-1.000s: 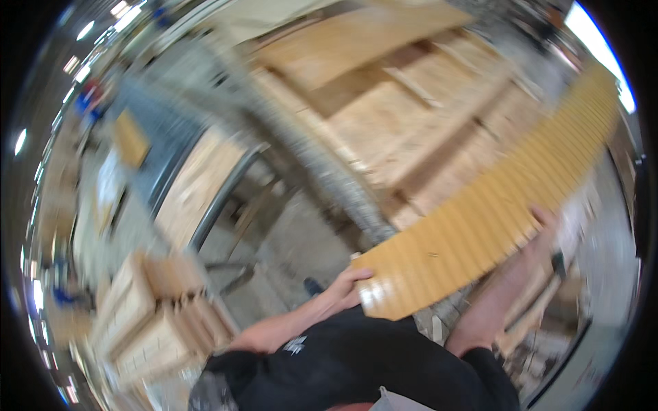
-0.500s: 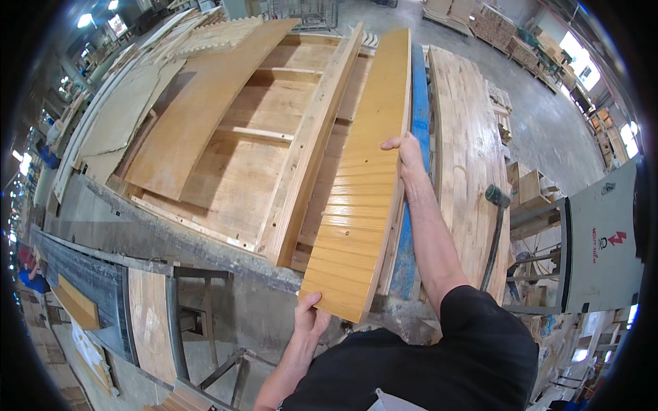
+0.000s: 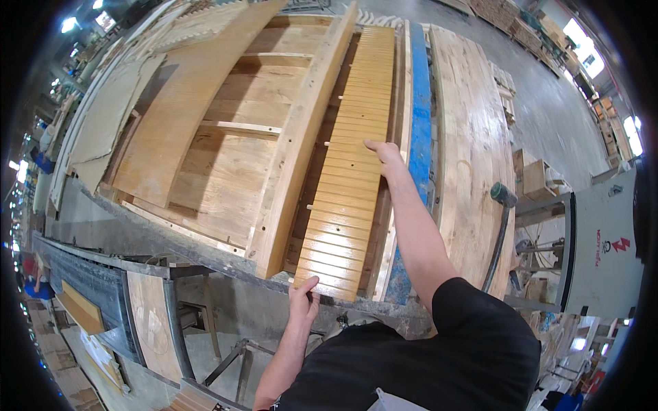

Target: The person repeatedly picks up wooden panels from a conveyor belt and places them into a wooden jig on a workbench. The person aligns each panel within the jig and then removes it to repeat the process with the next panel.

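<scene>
Ribbed panel [image 3: 349, 164], glossy honey-coloured wood w/ crosswise grooves, long & narrow, lying flat on workbench [image 3: 473, 137] betw. thick pale beam [image 3: 301, 151] & blue strip [image 3: 417, 137]. Left hand [image 3: 303, 296] pinching near end edge. Right hand [image 3: 385, 156] flat on top, fingers spread, pressing mid-panel. Rubber mallet [image 3: 500, 219] at bench's right edge.

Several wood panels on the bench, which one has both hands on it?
The glossy grooved slat panel, the only ribbed one. The left hand grips its near end and the right hand presses on its right edge. The smooth plank beside it is untouched.
</scene>
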Motion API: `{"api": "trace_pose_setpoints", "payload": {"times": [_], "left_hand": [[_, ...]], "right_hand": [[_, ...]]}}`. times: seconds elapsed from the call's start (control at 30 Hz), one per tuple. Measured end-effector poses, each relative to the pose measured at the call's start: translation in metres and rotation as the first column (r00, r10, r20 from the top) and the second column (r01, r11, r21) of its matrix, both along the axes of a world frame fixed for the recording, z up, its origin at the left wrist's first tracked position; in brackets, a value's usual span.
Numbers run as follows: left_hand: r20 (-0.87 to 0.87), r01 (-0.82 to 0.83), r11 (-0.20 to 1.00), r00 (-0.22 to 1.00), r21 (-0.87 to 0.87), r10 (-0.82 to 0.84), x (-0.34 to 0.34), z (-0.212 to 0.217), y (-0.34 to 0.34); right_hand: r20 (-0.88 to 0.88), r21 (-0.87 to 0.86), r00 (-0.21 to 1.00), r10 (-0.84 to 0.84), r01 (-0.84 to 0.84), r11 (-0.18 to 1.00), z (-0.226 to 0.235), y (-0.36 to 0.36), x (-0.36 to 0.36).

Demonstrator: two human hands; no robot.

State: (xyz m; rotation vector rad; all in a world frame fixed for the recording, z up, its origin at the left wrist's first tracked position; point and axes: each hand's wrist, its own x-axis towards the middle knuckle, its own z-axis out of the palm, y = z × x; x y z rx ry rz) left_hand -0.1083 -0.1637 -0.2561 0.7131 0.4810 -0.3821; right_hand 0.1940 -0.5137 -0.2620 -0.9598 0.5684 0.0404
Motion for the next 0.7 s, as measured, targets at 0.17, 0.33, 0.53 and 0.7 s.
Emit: {"api": "trace_pose_setpoints", "payload": {"times": [0.17,0.33,0.53,0.7], "left_hand": [[-0.21,-0.123,0.979,0.965,0.164,0.156,-0.019,-0.033,-0.009],[-0.206,0.013,0.917,0.976,0.399,0.076,-0.003,-0.043,0.009],[-0.224,0.04,0.894,0.972,0.447,0.069,0.004,-0.019,0.006],[-0.241,0.183,0.893,0.967,0.41,-0.088,0.015,-0.018,0.01]], "right_hand": [[-0.014,-0.678,0.985,-0.169,0.115,0.726,-0.042,0.036,0.013],[-0.139,-0.631,0.99,-0.023,-0.071,0.772,-0.077,0.005,0.028],[-0.197,-0.553,0.98,0.023,-0.13,0.823,-0.079,0.013,0.042],[-0.128,-0.486,0.991,-0.03,-0.036,0.873,-0.091,-0.002,0.05]]}}
